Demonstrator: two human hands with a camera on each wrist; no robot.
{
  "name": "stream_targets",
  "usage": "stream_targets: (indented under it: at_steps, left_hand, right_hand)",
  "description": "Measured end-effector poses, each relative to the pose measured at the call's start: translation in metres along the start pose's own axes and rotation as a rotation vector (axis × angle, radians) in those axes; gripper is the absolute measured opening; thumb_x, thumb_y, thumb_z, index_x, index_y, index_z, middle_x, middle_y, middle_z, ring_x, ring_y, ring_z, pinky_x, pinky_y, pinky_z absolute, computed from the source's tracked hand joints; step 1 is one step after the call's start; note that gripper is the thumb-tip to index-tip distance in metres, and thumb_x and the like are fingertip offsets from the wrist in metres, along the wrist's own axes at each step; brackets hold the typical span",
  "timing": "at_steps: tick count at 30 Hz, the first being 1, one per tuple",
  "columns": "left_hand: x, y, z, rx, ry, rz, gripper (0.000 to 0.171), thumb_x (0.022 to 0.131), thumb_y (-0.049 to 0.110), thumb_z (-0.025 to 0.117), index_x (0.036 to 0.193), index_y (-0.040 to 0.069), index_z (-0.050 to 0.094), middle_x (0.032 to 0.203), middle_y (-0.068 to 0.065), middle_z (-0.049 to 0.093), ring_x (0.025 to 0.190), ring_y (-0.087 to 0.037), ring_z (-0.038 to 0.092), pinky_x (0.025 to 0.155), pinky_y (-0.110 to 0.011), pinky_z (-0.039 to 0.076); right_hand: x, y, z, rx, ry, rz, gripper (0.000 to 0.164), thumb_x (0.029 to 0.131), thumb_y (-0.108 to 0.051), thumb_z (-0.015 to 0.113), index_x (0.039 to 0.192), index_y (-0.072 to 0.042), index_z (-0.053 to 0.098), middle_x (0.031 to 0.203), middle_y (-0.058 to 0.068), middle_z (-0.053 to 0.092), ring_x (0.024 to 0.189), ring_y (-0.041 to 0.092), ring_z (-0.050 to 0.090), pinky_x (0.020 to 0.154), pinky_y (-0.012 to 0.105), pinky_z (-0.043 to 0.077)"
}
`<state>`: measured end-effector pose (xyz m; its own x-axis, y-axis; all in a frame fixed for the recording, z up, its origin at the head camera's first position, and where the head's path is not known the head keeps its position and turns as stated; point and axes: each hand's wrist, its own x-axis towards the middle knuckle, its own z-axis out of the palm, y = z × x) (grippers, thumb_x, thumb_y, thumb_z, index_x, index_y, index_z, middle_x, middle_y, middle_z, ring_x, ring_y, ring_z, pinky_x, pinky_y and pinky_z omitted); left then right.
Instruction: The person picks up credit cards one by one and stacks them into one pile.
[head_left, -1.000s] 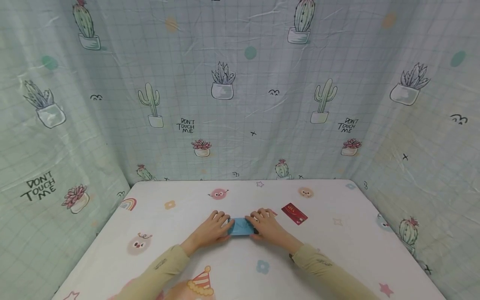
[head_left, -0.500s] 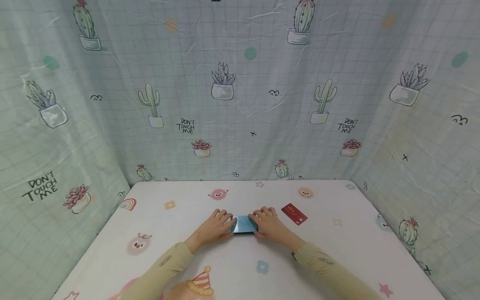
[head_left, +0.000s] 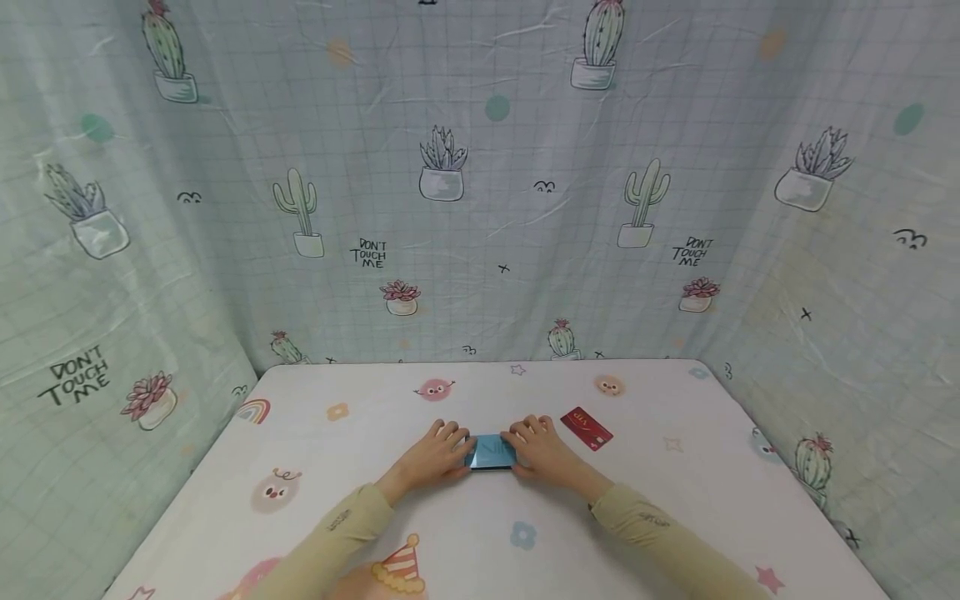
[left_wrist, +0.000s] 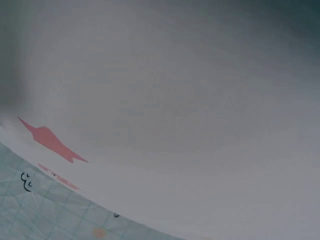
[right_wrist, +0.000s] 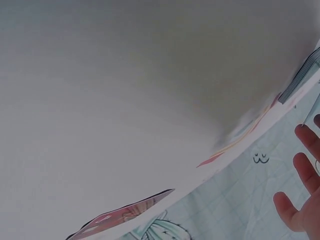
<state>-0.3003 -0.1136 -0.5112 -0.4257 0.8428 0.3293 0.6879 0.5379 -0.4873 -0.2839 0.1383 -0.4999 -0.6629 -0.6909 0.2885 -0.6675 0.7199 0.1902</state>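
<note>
A blue card point(head_left: 492, 451) with faint lettering lies level between my two hands at the middle of the table. My left hand point(head_left: 435, 452) grips its left end, and my right hand point(head_left: 542, 451) holds its right end, fingers at the far side and thumbs near. In the right wrist view, fingers point(right_wrist: 306, 170) of the right hand show at the right edge, one tip at a thin sheet edge. Below that sheet, a stack of cards point(right_wrist: 301, 76) with layered dark edges rests on the table. The left hand is outside the left wrist view.
A red VIP card point(head_left: 587, 428) lies flat on the white printed tablecloth point(head_left: 480, 533), to the right of my right hand. A curtain point(head_left: 480, 233) with cactus prints rises behind the table's back edge and along both sides.
Both hands have shifted slightly right, bringing the blue card along. A dark edge now shows along its near side. The red card stays where it was.
</note>
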Motion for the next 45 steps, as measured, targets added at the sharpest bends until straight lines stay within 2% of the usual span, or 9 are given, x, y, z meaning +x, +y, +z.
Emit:
stream_targets:
  at_steps: [3, 8, 11, 13, 16, 20, 31, 36, 45]
  left_hand:
    - [0.0001, 0.0003, 0.0004, -0.002, -0.002, 0.004, 0.048, 0.084, 0.05, 0.05, 0.118, 0.016, 0.053, 0.109, -0.002, 0.055, 0.099, -0.019, 0.049, 0.085, -0.039, 0.043]
    - [-0.0004, -0.0002, 0.0038, 0.016, 0.064, 0.022, 0.045, 0.087, 0.051, 0.043, 0.114, 0.016, 0.053, 0.104, -0.002, 0.055, 0.095, -0.019, 0.048, 0.081, -0.037, 0.042]
    - [-0.0002, -0.0005, 0.0052, 0.019, 0.08, 0.031, 0.044, 0.088, 0.05, 0.043, 0.112, 0.015, 0.054, 0.102, -0.002, 0.055, 0.094, -0.019, 0.048, 0.08, -0.037, 0.042]
    - [0.0004, -0.0001, 0.0045, 0.017, 0.06, 0.033, 0.043, 0.086, 0.049, 0.046, 0.112, 0.015, 0.054, 0.102, -0.002, 0.055, 0.093, -0.019, 0.048, 0.079, -0.037, 0.043]
    - [0.0016, 0.0011, 0.0028, 0.007, -0.014, 0.026, 0.045, 0.085, 0.049, 0.048, 0.115, 0.016, 0.053, 0.105, -0.001, 0.055, 0.096, -0.018, 0.049, 0.082, -0.037, 0.044]
    - [0.0019, 0.0022, 0.002, 0.014, -0.074, 0.02, 0.045, 0.087, 0.05, 0.045, 0.118, 0.017, 0.052, 0.108, 0.0, 0.054, 0.098, -0.017, 0.048, 0.084, -0.037, 0.043]
    - [0.0018, 0.0024, 0.0014, 0.019, -0.072, 0.031, 0.045, 0.086, 0.049, 0.048, 0.116, 0.016, 0.052, 0.106, 0.0, 0.055, 0.096, -0.017, 0.048, 0.081, -0.035, 0.043]
    - [0.0022, 0.0024, -0.0006, 0.004, -0.078, 0.031, 0.045, 0.086, 0.049, 0.047, 0.117, 0.017, 0.053, 0.106, 0.0, 0.055, 0.096, -0.017, 0.048, 0.082, -0.035, 0.043]
    - [0.0018, 0.0019, 0.0026, -0.011, -0.085, 0.04, 0.043, 0.087, 0.046, 0.048, 0.117, 0.016, 0.053, 0.106, -0.001, 0.056, 0.096, -0.017, 0.049, 0.08, -0.035, 0.044]
  right_hand:
    - [0.0003, 0.0015, 0.003, -0.023, -0.009, -0.008, 0.052, 0.079, -0.043, 0.06, 0.122, -0.017, 0.049, 0.112, -0.001, 0.053, 0.104, 0.018, 0.042, 0.087, 0.041, 0.034]
    - [0.0006, 0.003, 0.0068, -0.063, 0.002, -0.032, 0.052, 0.079, -0.045, 0.059, 0.121, -0.016, 0.05, 0.111, -0.002, 0.053, 0.103, 0.018, 0.042, 0.085, 0.04, 0.035]
    - [0.0005, 0.0026, 0.0072, -0.066, 0.006, -0.04, 0.052, 0.079, -0.045, 0.06, 0.121, -0.016, 0.051, 0.11, -0.001, 0.054, 0.102, 0.018, 0.043, 0.084, 0.04, 0.035]
    - [0.0003, 0.0018, 0.0065, -0.065, 0.003, -0.043, 0.051, 0.079, -0.045, 0.06, 0.12, -0.016, 0.052, 0.11, -0.001, 0.054, 0.103, 0.018, 0.043, 0.084, 0.041, 0.036]
    - [-0.0001, 0.0006, 0.0051, -0.059, -0.01, -0.044, 0.051, 0.078, -0.045, 0.06, 0.119, -0.015, 0.053, 0.109, 0.0, 0.054, 0.104, 0.02, 0.044, 0.085, 0.041, 0.036]
    - [-0.0003, -0.0004, 0.0054, -0.062, -0.024, -0.041, 0.051, 0.078, -0.045, 0.06, 0.119, -0.015, 0.053, 0.109, 0.0, 0.054, 0.105, 0.021, 0.043, 0.085, 0.042, 0.036]
    - [0.0003, -0.0006, 0.0061, -0.063, -0.066, -0.034, 0.051, 0.08, -0.046, 0.057, 0.122, -0.017, 0.05, 0.113, 0.0, 0.053, 0.108, 0.02, 0.042, 0.088, 0.042, 0.036]
    - [0.0003, -0.0001, 0.0063, -0.047, -0.06, -0.034, 0.051, 0.08, -0.045, 0.058, 0.122, -0.016, 0.05, 0.112, 0.001, 0.053, 0.108, 0.021, 0.042, 0.087, 0.043, 0.036]
    - [0.0011, -0.0011, 0.0056, -0.019, -0.096, -0.026, 0.051, 0.081, -0.044, 0.057, 0.123, -0.016, 0.05, 0.114, 0.001, 0.052, 0.109, 0.021, 0.041, 0.089, 0.044, 0.035]
